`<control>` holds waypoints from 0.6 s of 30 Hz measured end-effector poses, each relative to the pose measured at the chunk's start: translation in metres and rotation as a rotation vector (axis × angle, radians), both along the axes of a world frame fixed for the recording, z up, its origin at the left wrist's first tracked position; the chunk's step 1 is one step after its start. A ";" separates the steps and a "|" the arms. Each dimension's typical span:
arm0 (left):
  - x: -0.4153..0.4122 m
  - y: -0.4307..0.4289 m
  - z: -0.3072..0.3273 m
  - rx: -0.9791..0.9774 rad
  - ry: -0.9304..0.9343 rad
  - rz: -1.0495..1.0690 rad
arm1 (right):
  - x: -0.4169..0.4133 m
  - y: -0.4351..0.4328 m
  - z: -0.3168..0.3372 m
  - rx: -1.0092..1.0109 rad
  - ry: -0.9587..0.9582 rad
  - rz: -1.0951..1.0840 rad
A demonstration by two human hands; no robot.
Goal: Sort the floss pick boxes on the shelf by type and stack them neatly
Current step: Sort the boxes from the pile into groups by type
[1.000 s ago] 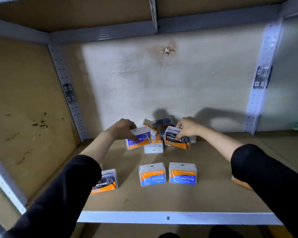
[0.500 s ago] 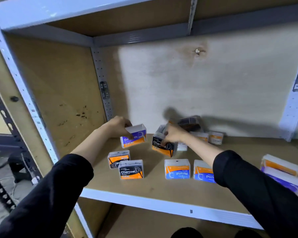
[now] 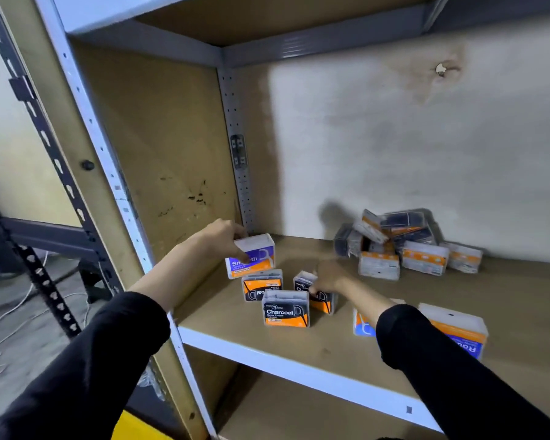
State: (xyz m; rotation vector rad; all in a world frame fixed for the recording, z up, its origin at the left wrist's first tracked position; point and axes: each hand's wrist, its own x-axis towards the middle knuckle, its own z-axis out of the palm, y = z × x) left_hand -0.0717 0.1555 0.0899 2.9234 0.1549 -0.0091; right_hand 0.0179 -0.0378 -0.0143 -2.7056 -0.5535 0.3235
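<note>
Sorting barely begun: left hand (image 3: 223,239) grips a Smooth box (image 3: 254,254) by the shelf's (image 3: 267,344) left wall, right hand (image 3: 327,277) pinches a Charcoal box (image 3: 321,301) beside two grouped Charcoal boxes (image 3: 285,309), Round boxes (image 3: 458,331) sit at front right, back pile (image 3: 404,246) is unsorted, nothing stacked.

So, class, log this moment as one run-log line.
left hand: grips Smooth box | right hand: grips third Charcoal box, beside front Charcoal box and rear Charcoal box | unsorted pile: back of shelf
</note>
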 end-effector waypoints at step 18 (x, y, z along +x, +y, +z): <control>0.010 -0.042 -0.001 -0.055 -0.050 -0.099 | -0.009 -0.049 0.023 0.098 -0.103 -0.066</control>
